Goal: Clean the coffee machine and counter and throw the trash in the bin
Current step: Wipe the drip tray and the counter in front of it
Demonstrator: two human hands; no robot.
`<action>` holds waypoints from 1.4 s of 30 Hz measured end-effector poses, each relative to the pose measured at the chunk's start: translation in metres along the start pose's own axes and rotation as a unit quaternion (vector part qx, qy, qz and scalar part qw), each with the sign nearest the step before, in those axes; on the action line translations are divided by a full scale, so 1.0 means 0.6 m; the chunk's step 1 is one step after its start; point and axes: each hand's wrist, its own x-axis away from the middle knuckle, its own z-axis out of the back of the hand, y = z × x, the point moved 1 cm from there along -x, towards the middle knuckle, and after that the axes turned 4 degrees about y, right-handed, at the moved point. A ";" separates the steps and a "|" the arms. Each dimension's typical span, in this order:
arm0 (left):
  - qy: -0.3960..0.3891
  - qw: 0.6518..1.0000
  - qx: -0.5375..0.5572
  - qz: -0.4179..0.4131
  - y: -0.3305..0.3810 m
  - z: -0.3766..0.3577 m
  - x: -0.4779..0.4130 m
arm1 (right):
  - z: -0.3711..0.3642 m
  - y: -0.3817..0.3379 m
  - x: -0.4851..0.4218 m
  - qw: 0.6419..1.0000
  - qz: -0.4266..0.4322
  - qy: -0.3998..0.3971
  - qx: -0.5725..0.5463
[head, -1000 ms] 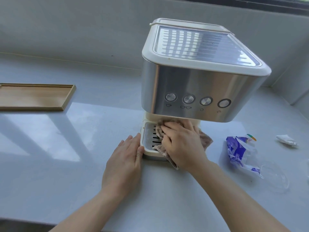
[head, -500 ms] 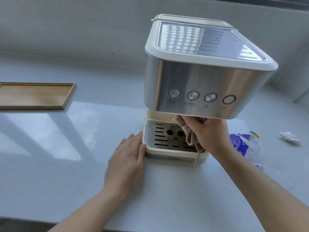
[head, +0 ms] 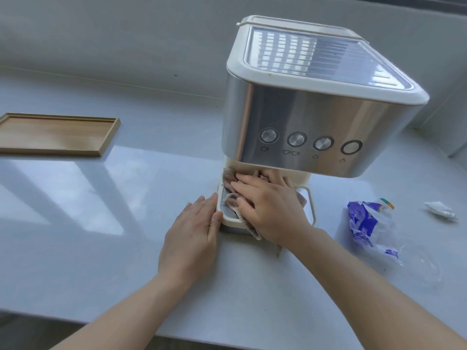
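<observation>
Cream-and-steel coffee machine (head: 303, 117) on pale grey counter (head: 101, 223), mid-wipe: right hand (head: 270, 208) pressing brown cloth (head: 230, 176) flat-fingered onto white drip tray (head: 309, 198), left hand (head: 189, 238) flat against tray's edge; crumpled blue wrapper (head: 364, 223), white tissue wad (head: 441, 209) not yet binned.

Coffee machine (head: 316, 117) stands on the surface (head: 101, 248) right of centre, its back toward the wall, with the drip tray (head: 312, 205) at its near foot under the overhanging head. Cloth (head: 228, 178) lies on the drip tray beneath the right hand (head: 270, 210); left hand (head: 192, 238) rests flat on the surface, touching the drip tray's left edge. Flat tray (head: 50, 133) sits far left, well apart; wrapper (head: 364, 223) lies right of the machine, lid (head: 419, 263) just near of it, paper wad (head: 441, 210) farther right.
</observation>
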 end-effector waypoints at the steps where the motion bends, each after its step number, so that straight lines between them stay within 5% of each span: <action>1: -0.003 1.000 -0.001 0.000 -0.001 -0.001 -0.001 | 0.002 0.000 0.006 1.000 0.007 0.005 -0.005; 5: -0.007 1.000 -0.001 0.005 -0.002 -0.003 -0.003 | 0.017 0.028 0.044 0.997 0.072 0.011 -0.021; 10: -0.004 1.000 0.007 0.002 0.000 0.000 0.000 | 0.008 0.010 -0.004 0.999 -0.023 -0.002 0.027; 16: -0.011 1.000 0.013 -0.009 0.003 0.003 -0.001 | 0.001 0.009 0.036 0.997 0.045 0.055 0.002; 21: 0.002 0.999 0.031 -0.014 0.005 0.003 0.002 | -0.010 -0.025 -0.016 0.998 -0.026 0.023 0.061; 28: 0.051 0.997 0.055 -0.018 -0.002 0.003 0.002 | -0.006 -0.011 0.016 0.996 0.086 0.028 0.008; 35: 0.055 0.995 0.082 -0.008 -0.001 0.005 0.004 | -0.013 -0.034 -0.024 0.999 -0.034 0.029 0.032; 42: 0.051 0.996 0.079 -0.006 -0.003 0.003 0.002 | 0.015 0.007 0.039 0.995 0.087 0.007 -0.051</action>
